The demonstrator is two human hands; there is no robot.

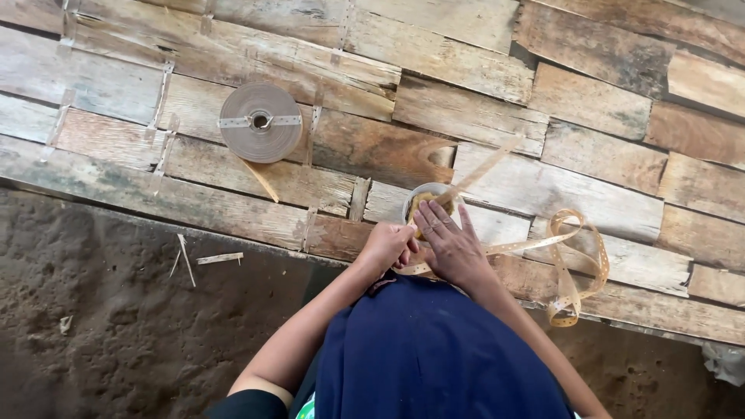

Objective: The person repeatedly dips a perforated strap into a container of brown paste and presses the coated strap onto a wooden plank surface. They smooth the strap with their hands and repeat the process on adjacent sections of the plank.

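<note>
Dark blue cloth [434, 349] covers the person's lap nearest the camera. Beyond it, the right hand [452, 244] lies flat, fingers spread, on a small strip coil [428, 203]; the left hand [386, 246] pinches the perforated strip [574, 264]. A big brown roll [261, 122] lies far left on the plank floor [590, 186].

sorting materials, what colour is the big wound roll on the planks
Greyish brown roll, seen in the head view.

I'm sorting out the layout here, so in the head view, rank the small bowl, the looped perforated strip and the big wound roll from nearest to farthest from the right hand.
1. small bowl: right under the right hand, at its fingertips.
2. looped perforated strip: off to the right on the planks.
3. big wound roll: far up-left, past the left hand.
</note>
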